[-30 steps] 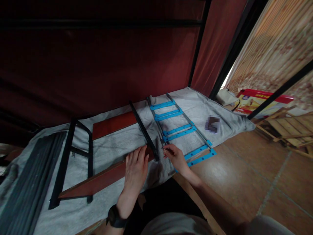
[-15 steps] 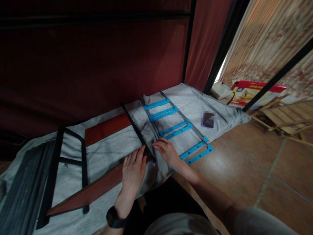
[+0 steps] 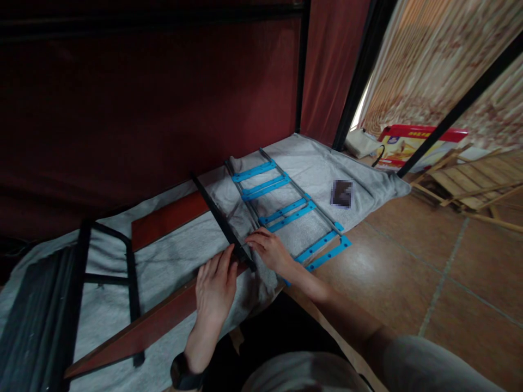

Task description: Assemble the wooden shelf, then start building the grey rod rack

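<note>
My left hand (image 3: pixel 216 283), with a dark watch on its wrist, curls over the near end of a reddish-brown board (image 3: pixel 163 321). Its fingertips meet a black metal bar (image 3: pixel 220 220) that crosses the board's end. On the bar's other side, my right hand (image 3: pixel 269 250) pinches a thin metal piece, its tip against the bar; the fingers hide most of it. A second reddish-brown board (image 3: pixel 169 220) lies farther back, reaching from the bar to a black tubular frame (image 3: pixel 131 283) at the left.
A grey cloth (image 3: pixel 310 158) lies under the parts. Blue-slatted metal racks (image 3: pixel 286 215) rest right of the bar. Dark folded panels (image 3: pixel 36 321) are at far left. A pixelated item (image 3: pixel 342 194), a wooden folding chair (image 3: pixel 482 182) and a red-yellow box (image 3: pixel 417 147) stand right.
My right fingertips have come up against the black bar with the thin metal piece now showing. My left hand stays on the board. The view has shifted slightly.
</note>
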`<state>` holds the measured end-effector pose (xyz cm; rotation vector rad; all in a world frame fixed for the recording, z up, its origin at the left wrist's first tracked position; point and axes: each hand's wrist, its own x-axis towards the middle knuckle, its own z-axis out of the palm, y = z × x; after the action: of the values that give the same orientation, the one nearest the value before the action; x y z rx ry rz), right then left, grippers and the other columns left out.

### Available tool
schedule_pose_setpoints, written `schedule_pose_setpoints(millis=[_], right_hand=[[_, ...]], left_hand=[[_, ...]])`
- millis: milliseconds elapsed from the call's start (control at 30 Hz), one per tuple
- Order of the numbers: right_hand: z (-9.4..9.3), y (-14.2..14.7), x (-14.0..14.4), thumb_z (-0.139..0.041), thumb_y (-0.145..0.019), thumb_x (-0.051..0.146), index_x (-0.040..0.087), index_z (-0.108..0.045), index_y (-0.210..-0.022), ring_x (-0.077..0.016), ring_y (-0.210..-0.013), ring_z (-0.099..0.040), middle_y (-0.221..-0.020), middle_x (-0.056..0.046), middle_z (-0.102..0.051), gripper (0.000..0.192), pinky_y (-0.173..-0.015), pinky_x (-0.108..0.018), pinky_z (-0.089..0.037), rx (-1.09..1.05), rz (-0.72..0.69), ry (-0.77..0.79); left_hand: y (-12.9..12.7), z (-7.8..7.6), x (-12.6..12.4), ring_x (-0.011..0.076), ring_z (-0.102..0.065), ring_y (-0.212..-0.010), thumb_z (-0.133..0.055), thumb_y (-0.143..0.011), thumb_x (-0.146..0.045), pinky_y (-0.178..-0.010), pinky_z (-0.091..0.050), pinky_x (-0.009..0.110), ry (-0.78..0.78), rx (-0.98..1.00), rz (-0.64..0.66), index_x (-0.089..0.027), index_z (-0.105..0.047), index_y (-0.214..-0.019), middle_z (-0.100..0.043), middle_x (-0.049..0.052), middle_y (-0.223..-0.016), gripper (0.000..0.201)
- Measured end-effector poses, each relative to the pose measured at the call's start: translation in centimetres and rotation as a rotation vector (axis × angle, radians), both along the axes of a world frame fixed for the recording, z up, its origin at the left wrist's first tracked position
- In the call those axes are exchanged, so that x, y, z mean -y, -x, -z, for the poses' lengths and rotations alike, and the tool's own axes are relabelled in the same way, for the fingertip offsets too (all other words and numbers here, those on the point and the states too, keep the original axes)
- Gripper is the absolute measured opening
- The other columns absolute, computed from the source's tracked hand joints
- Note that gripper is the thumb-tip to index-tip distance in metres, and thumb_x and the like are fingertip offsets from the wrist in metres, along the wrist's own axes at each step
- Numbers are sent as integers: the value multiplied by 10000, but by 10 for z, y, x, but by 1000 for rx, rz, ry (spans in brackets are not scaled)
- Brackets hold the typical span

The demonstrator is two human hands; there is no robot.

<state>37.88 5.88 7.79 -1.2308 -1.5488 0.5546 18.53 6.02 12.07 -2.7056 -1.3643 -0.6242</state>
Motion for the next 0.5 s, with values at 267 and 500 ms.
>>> schedule_pose_setpoints(millis=[267, 500], right_hand=[[-4, 4, -3, -472, -1002, 218, 229, -730, -1068, -172, -1007, -614, -1038, -61, -657, 267, -932, -326, -515, 40, -63, 21], [-5, 6, -3, -482, -993, 182, 233, -713, -1089, -160, -986, -618, -1013, -47, -645, 256, -909, -303, -512, 7, -76, 14]], left_hand=[[-3, 0, -1, 280, -648, -1006, -366, -1009, -333, -882, -457, 406, 16, 9, -61, -150, -524, -1322, -692, 126, -1169, 395], [-3, -4, -5, 263, -652, -961, -364, -1005, -319, -839, -473, 386, 42, -19, -56, -172, -612, -1215, -711, 101, -1070, 357]])
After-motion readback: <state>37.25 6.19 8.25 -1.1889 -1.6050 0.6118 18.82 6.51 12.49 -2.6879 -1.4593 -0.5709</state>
